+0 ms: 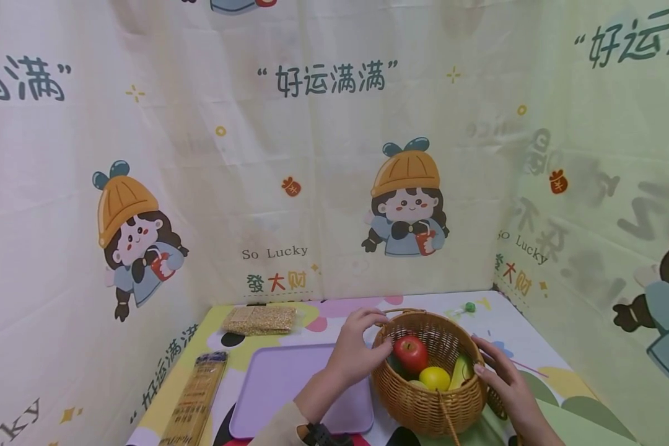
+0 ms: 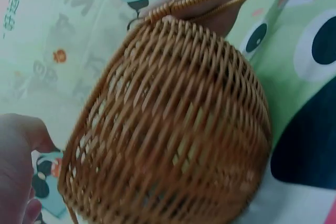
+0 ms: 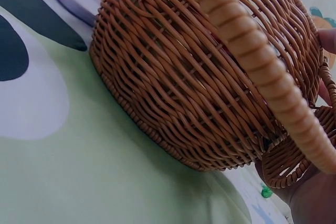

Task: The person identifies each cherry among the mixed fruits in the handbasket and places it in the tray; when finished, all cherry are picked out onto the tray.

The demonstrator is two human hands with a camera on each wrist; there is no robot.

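I see a round, woven wicker basket (image 1: 404,399) on the patterned counter's (image 1: 513,325) near right, cream curtains (image 1: 340,217) beyond; left hand (image 1: 354,350) loosely parted at its rim, right hand (image 1: 507,381) touching, grip unclear

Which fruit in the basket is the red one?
The apple, behind and left of the bright yellow lemon; it's the only red fruit showing.

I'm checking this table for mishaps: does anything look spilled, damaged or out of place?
Nothing stands out: the apple and lemon sit inside the basket, the tray lies flat, and no spill shows around the grain packet.
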